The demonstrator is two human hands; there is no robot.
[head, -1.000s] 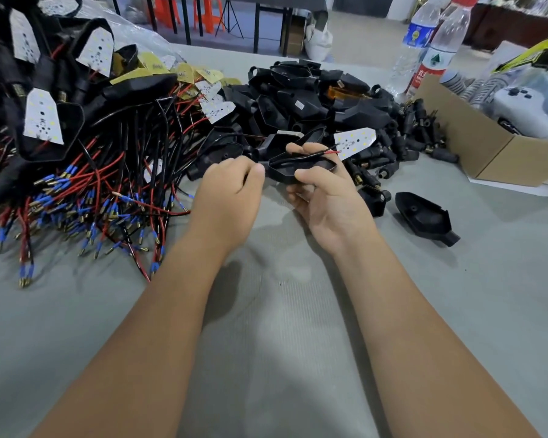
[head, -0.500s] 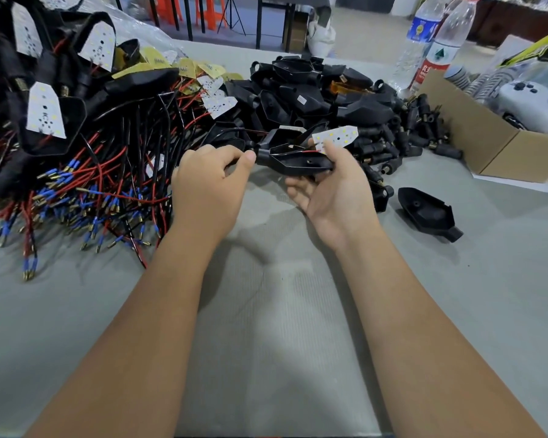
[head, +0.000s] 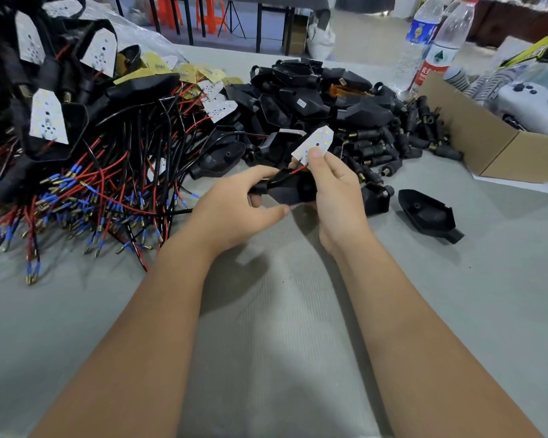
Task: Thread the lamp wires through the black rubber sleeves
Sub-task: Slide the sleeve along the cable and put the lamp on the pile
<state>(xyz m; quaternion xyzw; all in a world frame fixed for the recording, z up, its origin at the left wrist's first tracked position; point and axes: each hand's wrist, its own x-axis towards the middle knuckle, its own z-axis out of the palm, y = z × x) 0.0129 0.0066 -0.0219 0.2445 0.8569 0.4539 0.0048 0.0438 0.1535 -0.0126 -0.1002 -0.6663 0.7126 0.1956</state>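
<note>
At frame centre, the right hand point(head: 336, 197) is pinching the LED board point(head: 314, 144); the left hand point(head: 234, 210) is apparently gripping the black housing point(head: 293, 186). Tugging risks snapping the wires point(head: 298, 171).

Wire tangle point(head: 86, 184) left, housing pile point(head: 323, 99) ahead, cardboard box point(head: 487, 143) right.

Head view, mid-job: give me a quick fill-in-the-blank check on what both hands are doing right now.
1. The right hand pinches a small white ____ board between thumb and fingers.
2. The left hand holds the narrow end of a ____ lamp housing.
3. One housing lies alone on the table, to the ____ of both hands.
4. The box at far right is made of ____.

Missing words: LED; black; right; cardboard
</note>
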